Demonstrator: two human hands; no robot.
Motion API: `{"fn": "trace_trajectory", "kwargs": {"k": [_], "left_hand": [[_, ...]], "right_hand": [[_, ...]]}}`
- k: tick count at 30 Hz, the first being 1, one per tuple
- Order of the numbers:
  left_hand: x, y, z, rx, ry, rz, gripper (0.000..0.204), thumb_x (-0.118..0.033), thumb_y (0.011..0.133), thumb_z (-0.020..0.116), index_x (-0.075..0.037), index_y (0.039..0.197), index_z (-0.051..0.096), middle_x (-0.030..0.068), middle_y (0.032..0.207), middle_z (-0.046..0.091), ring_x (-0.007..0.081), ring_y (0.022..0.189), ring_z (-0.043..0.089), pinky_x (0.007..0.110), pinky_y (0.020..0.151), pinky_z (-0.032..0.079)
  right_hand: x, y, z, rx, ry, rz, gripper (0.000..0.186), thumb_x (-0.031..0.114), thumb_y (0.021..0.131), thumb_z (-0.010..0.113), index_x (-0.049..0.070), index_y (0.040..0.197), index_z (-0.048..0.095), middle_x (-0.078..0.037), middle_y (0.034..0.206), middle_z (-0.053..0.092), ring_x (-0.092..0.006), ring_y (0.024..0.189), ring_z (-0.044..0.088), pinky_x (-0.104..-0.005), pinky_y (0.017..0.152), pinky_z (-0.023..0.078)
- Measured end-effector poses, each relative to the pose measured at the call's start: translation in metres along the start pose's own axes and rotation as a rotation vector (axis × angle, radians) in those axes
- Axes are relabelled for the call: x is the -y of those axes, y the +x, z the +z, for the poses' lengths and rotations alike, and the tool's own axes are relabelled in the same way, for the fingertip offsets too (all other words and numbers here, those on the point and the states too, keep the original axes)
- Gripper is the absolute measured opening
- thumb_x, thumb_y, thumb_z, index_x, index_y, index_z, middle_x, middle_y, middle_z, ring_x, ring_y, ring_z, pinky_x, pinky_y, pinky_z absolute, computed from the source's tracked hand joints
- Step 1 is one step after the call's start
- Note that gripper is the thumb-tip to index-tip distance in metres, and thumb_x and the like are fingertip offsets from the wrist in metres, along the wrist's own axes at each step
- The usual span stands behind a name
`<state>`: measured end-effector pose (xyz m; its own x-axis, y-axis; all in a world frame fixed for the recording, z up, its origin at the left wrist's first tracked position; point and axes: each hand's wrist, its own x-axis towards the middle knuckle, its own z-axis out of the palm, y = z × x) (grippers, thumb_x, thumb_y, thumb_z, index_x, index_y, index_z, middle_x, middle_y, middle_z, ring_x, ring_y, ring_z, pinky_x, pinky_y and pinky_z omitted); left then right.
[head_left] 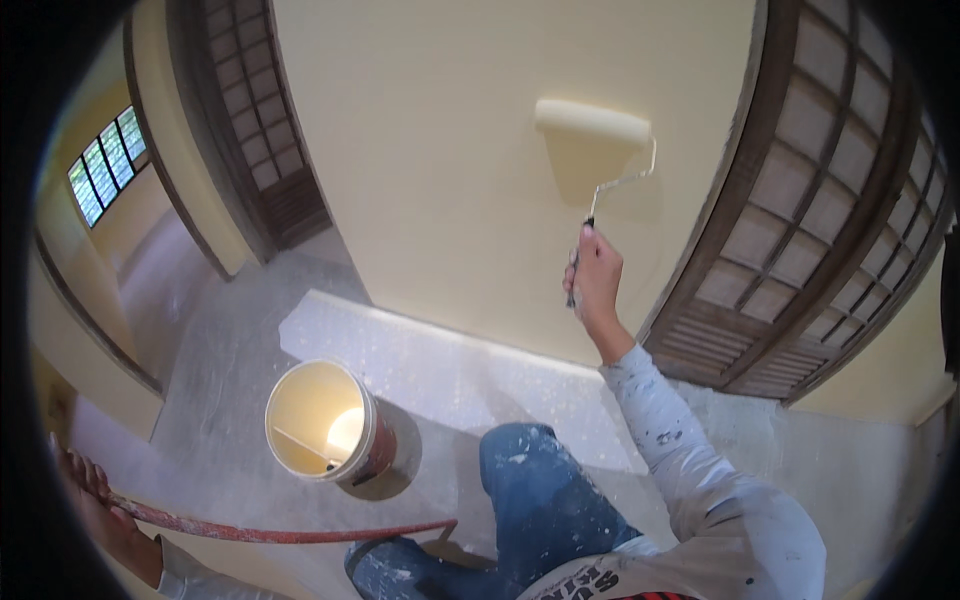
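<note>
While right hand (pixel 594 272) grips fuzzy roller (pixel 592 123) on smooth wall (pixel 450 180), left hand (pixel 90 495) clasps thin red pole (pixel 280 533)

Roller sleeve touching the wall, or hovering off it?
Touching. In the head view the roller sleeve lies flat against the cream wall, with a fresh wet band directly below it and no gap visible. The right hand grips the roller handle.

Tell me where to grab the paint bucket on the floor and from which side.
Take the paint bucket by its top rim, coming straight down from above. It stands upright and open, with pale paint inside, so tipping it would likely spill. No carrying handle shows clearly. The left hand holds a red pole; the right hand holds the roller.
</note>
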<state>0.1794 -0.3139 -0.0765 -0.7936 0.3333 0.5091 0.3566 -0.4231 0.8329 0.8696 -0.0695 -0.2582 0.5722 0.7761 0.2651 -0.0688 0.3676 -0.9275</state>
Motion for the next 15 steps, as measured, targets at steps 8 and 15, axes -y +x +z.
{"fn": "trace_trajectory", "kwargs": {"k": [8, 15], "left_hand": [[-0.001, -0.024, 0.027, 0.039, -0.266, -0.017, 0.027, -0.034, 0.105, 0.064, -0.011, 0.119, 0.067, -0.0116, 0.071, 0.035, -0.0034, 0.052, 0.029, 0.017, 0.044, 0.022], [-0.026, -0.033, 0.032, -0.025, -0.227, -0.025, 0.028, -0.035, 0.106, 0.064, -0.01, 0.117, 0.065, -0.0101, 0.068, 0.035, -0.0028, 0.051, 0.029, 0.018, 0.044, 0.023]], "right_hand": [[0.215, 0.161, 0.073, 0.112, 0.06, -0.39, 0.039, 0.032, 0.109, 0.054, 0.006, 0.08, 0.052, -0.003, 0.059, 0.049, -0.0152, 0.041, 0.05, -0.0337, 0.035, 0.041], [0.398, 0.244, 0.14, 0.101, 0.121, -0.424, 0.038, 0.035, 0.107, 0.06, 0.004, 0.084, 0.055, -0.006, 0.061, 0.053, -0.0178, 0.045, 0.052, -0.0355, 0.041, 0.045]]}}
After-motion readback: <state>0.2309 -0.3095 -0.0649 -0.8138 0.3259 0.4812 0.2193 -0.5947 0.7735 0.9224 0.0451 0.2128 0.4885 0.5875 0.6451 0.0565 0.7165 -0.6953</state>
